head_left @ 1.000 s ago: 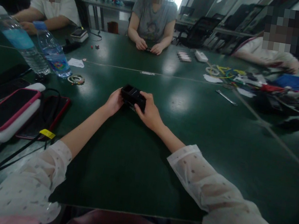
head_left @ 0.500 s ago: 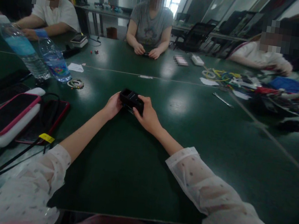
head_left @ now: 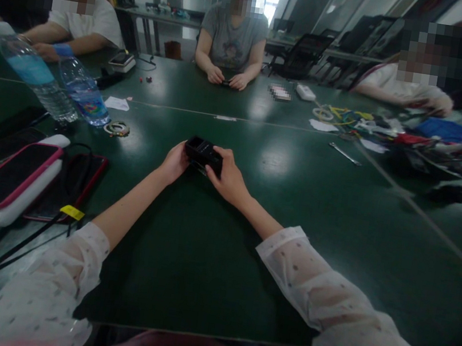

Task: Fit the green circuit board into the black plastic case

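Both my hands hold a small black boxy device (head_left: pixel 204 154) over the middle of the green table. Its top face has a darker rectangle, perhaps a screen or recess, at the left end and a row of tiny pale marks; I cannot make out its exact kind. My left hand (head_left: pixel 175 163) grips the left end, its fingers partly hidden behind the device. At the right end, my right hand (head_left: pixel 229 178) has its thumb along the near side and its fingers over the top. The device is tilted slightly down to the right.
On the left lie a pink-edged phone (head_left: pixel 13 175), a red-edged phone (head_left: pixel 94 173) and black cables. Beyond stand two water bottles (head_left: pixel 84 90), near a coiled cable (head_left: pixel 116 129). A wrench (head_left: pixel 344 153) and a cable pile (head_left: pixel 352 120) lie right. Three people sit around the table (head_left: pixel 197 283).
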A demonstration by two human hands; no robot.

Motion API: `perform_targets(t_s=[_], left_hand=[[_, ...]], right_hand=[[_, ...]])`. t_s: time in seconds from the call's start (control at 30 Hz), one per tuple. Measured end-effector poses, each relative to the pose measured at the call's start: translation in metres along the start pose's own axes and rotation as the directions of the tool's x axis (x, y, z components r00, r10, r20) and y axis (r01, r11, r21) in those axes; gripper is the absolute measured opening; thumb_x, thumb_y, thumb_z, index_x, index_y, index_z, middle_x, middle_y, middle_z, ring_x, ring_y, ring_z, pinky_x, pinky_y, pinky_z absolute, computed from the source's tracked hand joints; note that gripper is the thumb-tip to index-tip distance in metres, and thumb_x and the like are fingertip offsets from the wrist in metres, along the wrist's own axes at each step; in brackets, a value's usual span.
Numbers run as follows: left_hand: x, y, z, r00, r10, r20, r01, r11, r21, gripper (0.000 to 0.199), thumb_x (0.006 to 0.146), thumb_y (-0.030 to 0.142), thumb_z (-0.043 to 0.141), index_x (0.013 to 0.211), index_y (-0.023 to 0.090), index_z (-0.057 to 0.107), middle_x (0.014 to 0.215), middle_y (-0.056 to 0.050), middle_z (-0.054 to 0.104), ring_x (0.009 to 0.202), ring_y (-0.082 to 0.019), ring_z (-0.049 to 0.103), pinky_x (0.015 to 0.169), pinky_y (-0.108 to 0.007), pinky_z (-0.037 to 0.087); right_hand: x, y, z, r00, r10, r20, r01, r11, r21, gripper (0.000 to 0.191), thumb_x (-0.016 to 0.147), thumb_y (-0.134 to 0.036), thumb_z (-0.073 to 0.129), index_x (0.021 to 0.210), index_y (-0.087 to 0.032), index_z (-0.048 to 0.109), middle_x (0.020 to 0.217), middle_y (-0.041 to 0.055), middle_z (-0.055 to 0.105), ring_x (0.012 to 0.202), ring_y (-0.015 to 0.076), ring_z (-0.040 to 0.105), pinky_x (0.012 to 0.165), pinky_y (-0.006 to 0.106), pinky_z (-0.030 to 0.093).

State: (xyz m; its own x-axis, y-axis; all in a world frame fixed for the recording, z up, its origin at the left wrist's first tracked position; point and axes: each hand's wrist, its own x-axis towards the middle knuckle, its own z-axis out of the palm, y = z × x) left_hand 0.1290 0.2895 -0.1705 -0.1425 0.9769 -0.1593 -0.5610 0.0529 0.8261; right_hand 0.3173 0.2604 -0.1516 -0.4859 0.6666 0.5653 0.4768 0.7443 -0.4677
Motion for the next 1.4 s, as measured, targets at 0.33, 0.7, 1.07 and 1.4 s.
perform_targets(t_s=[0.33, 0.7, 1.07, 1.4], left_hand=[[0.0022, 0.0002, 0.0003, 1.000, -0.026, 0.003, 0.026, 1.000, -0.011, 0.010, 0.082, 0.028, 0.057, 0.084, 0.019, 0.061, 0.075, -0.001, 0.062, 0.074, -0.014, 0.056, 0.072, -0.028, 0.040], [0.0014, 0.0006, -0.0003, 1.000, -0.011, 0.024, 0.011, 1.000, -0.024, 0.014, 0.084, 0.029, 0.057, 0.086, 0.018, 0.064, 0.082, -0.004, 0.065, 0.076, -0.014, 0.057, 0.074, -0.028, 0.041], [0.0048, -0.0011, -0.0028, 1.000, -0.022, 0.006, 0.022, 1.000, -0.002, 0.015, 0.082, 0.031, 0.059, 0.088, 0.018, 0.063, 0.080, -0.004, 0.065, 0.078, -0.016, 0.058, 0.075, -0.030, 0.041], [-0.0010, 0.0017, 0.0021, 0.999, -0.029, -0.028, 0.029, 1.000, -0.007, 0.010, 0.083, 0.028, 0.056, 0.081, 0.019, 0.060, 0.071, -0.001, 0.060, 0.074, -0.015, 0.055, 0.072, -0.029, 0.040]], right_hand=[[0.0003, 0.0014, 0.0012, 1.000, -0.001, -0.008, 0.002, 1.000, 0.004, 0.051, 0.091, -0.032, 0.049, 0.136, -0.024, 0.026, 0.126, 0.0133, 0.042, 0.105, 0.0270, 0.056, 0.086, 0.046, 0.052], [0.0000, 0.0004, 0.0003, 1.000, 0.004, 0.004, -0.004, 1.000, 0.009, 0.050, 0.093, -0.033, 0.047, 0.136, -0.024, 0.025, 0.127, 0.0136, 0.041, 0.107, 0.0279, 0.055, 0.088, 0.048, 0.051], [-0.0001, 0.0011, 0.0006, 1.000, -0.002, 0.002, 0.002, 1.000, 0.017, 0.051, 0.092, -0.033, 0.048, 0.137, -0.025, 0.025, 0.125, 0.0131, 0.042, 0.101, 0.0259, 0.057, 0.082, 0.045, 0.054], [0.0001, 0.0014, 0.0011, 1.000, 0.001, -0.004, -0.001, 1.000, 0.004, 0.051, 0.092, -0.033, 0.048, 0.137, -0.024, 0.025, 0.125, 0.0135, 0.043, 0.105, 0.0274, 0.056, 0.085, 0.047, 0.053]])
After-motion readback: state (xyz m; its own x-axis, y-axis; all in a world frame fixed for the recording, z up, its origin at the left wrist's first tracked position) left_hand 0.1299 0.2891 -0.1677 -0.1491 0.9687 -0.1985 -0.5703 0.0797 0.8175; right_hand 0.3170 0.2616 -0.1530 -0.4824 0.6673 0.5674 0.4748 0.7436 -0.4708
